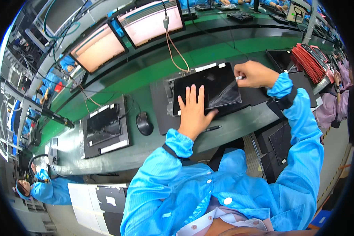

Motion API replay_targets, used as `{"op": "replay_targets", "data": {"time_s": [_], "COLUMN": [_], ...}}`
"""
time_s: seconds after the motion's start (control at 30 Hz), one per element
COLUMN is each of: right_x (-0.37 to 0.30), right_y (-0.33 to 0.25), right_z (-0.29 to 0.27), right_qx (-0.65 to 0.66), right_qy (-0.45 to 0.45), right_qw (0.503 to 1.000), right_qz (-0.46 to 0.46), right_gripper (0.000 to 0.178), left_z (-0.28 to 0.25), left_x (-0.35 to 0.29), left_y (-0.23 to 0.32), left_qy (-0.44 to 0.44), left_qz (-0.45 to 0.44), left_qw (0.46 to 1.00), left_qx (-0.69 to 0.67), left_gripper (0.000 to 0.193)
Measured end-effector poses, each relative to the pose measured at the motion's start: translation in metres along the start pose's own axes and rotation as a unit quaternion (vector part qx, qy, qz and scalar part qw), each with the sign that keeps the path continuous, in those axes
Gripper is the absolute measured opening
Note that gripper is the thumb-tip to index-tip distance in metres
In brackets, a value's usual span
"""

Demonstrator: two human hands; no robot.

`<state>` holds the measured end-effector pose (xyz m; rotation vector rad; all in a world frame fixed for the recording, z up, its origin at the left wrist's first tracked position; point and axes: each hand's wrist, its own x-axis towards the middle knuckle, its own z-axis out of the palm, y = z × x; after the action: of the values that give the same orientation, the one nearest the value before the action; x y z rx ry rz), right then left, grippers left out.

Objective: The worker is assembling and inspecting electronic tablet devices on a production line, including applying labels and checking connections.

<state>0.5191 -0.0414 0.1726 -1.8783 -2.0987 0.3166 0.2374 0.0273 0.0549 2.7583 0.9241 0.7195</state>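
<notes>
Display panel [216,78], black and flat, lies on the dark mat [157,118] over the green surface [143,147]. The left hand [194,112] rests on it with spread fingers, gripping nothing; the right hand [256,74], curled, pinches a small whitish piece [238,78] beside its right edge.

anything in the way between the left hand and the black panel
Nothing visible: the left hand lies spread on the black panel. The pen lies nearer the body, not between them.
</notes>
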Motion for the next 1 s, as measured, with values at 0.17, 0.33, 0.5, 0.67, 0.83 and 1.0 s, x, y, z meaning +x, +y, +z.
{"op": "replay_targets", "data": {"time_s": [0.17, 0.33, 0.5, 0.67, 0.83, 1.0], "right_x": [-0.012, -0.044, -0.061, -0.06, -0.069, -0.064], "right_y": [-0.052, -0.07, -0.109, -0.116, -0.122, -0.224], "right_z": [-0.024, -0.015, 0.131, 0.182, 0.159, 0.195], "right_qx": [-0.037, -0.214, -0.03, -0.076, 0.15, 0.471], "right_qy": [0.047, 0.296, 0.184, 0.15, 0.191, 0.102], "right_qw": [0.998, 0.918, 0.975, 0.981, 0.97, 0.869], "right_qz": [0.004, -0.153, -0.124, -0.101, 0.004, -0.116], "right_gripper": [0.03, 0.049, 0.024, 0.022, 0.01, 0.024], "left_z": [-0.018, -0.087, -0.128, -0.127, -0.11, -0.101], "left_x": [0.005, -0.048, -0.161, -0.216, -0.24, -0.235], "left_y": [-0.02, -0.024, -0.05, -0.054, -0.049, -0.04], "left_qy": [0.147, 0.251, 0.236, 0.215, 0.226, 0.214], "left_qz": [0.076, 0.028, -0.242, -0.35, -0.376, -0.366], "left_qw": [0.986, 0.958, 0.748, 0.564, 0.515, 0.515], "left_qx": [0.002, -0.137, -0.571, -0.716, -0.736, -0.745], "left_gripper": [0.059, 0.037, 0.032, 0.043, 0.042, 0.038]}}
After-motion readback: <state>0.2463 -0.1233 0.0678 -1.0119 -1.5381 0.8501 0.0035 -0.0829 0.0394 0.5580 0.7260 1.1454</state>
